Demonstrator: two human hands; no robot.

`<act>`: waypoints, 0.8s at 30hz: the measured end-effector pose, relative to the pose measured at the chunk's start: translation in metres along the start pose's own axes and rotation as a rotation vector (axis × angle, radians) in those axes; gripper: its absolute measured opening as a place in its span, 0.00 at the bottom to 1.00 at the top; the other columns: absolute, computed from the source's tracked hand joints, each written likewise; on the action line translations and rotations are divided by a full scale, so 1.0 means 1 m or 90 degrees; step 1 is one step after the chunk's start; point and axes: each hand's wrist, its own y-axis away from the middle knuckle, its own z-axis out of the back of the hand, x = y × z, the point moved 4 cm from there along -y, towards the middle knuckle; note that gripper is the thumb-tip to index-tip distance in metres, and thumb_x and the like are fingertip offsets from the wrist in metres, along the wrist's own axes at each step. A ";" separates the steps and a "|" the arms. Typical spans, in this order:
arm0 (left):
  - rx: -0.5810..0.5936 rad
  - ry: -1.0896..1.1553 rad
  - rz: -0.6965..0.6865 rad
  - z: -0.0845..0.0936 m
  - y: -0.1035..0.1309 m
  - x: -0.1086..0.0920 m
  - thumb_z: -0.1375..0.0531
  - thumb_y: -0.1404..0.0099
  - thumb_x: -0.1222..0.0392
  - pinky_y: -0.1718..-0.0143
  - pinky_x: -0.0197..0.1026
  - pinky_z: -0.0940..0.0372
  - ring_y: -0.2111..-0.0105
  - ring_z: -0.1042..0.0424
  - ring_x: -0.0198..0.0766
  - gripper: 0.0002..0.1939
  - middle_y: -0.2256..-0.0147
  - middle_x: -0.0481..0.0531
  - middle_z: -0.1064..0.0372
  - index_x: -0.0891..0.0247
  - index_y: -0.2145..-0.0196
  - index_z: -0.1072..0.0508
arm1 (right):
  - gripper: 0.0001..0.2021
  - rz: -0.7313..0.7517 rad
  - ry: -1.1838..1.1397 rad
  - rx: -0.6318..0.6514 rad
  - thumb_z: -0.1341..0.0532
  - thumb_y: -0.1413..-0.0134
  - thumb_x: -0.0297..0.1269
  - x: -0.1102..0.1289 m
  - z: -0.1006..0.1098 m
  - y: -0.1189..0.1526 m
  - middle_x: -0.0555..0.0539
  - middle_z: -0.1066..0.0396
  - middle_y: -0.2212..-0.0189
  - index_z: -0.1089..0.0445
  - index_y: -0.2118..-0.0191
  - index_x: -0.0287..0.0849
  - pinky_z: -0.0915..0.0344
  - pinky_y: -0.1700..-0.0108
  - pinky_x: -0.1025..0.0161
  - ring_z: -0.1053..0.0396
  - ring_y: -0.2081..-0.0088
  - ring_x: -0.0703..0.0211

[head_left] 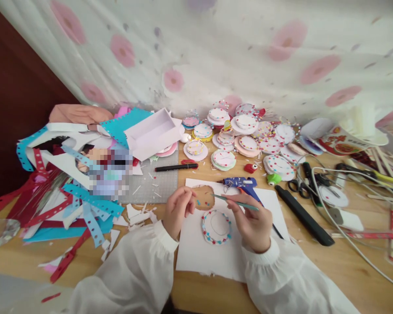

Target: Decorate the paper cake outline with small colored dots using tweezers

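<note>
My right hand grips slim teal tweezers. Their tips point left, over a round brown piece that bears a few tiny red and blue bits. At the left edge of that piece is my left hand, its fingers pinched; what they hold, if anything, is too small to make out. Below the tweezers lies a white disc ringed with red and blue star-like bits, on a sheet of white paper. A blue glue gun rests just beyond my right hand.
Several decorated round discs stand at the back. Left are cut paper strips, a white box and a black pen on a grey mat. Right are scissors, a black bar and a white cable.
</note>
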 end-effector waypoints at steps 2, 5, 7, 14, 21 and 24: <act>0.017 -0.038 -0.005 -0.004 0.001 -0.002 0.45 0.35 0.52 0.80 0.33 0.53 0.82 0.45 0.29 0.12 0.83 0.42 0.43 0.64 0.67 0.31 | 0.05 -0.008 -0.036 -0.022 0.37 0.46 0.29 0.001 0.006 0.006 0.47 0.24 0.71 0.26 0.63 0.43 0.29 0.72 0.62 0.27 0.73 0.59; 0.025 -0.062 -0.009 -0.009 0.002 -0.002 0.44 0.37 0.51 0.79 0.34 0.50 0.82 0.44 0.29 0.12 0.84 0.42 0.45 0.64 0.67 0.30 | 0.05 -0.019 -0.048 -0.027 0.37 0.46 0.29 -0.003 0.007 0.012 0.46 0.24 0.70 0.26 0.62 0.43 0.29 0.71 0.62 0.27 0.71 0.58; 0.019 -0.064 -0.002 -0.010 0.002 0.000 0.45 0.37 0.51 0.79 0.34 0.51 0.83 0.45 0.29 0.13 0.84 0.41 0.45 0.64 0.68 0.30 | 0.05 -0.028 -0.032 -0.017 0.37 0.46 0.30 -0.007 0.004 0.011 0.46 0.24 0.70 0.26 0.63 0.43 0.29 0.69 0.61 0.26 0.70 0.57; -0.014 -0.027 0.035 -0.003 -0.004 0.008 0.46 0.36 0.53 0.80 0.34 0.54 0.83 0.48 0.29 0.12 0.85 0.41 0.46 0.64 0.70 0.31 | 0.04 -0.002 0.054 0.053 0.39 0.44 0.31 -0.013 -0.016 -0.005 0.48 0.23 0.70 0.27 0.65 0.44 0.29 0.66 0.63 0.26 0.68 0.59; -0.016 -0.021 0.056 -0.001 -0.004 0.012 0.46 0.36 0.52 0.81 0.34 0.56 0.83 0.48 0.29 0.12 0.85 0.42 0.47 0.63 0.70 0.32 | 0.05 0.006 0.057 0.063 0.40 0.44 0.30 -0.011 -0.019 -0.004 0.48 0.23 0.70 0.27 0.65 0.44 0.29 0.67 0.63 0.26 0.69 0.59; -0.019 -0.032 0.053 -0.003 -0.005 0.009 0.46 0.37 0.52 0.80 0.34 0.55 0.83 0.48 0.29 0.12 0.85 0.41 0.46 0.63 0.70 0.32 | 0.04 0.008 0.007 0.018 0.38 0.45 0.29 -0.006 -0.012 -0.002 0.46 0.23 0.69 0.26 0.64 0.44 0.29 0.66 0.62 0.25 0.68 0.58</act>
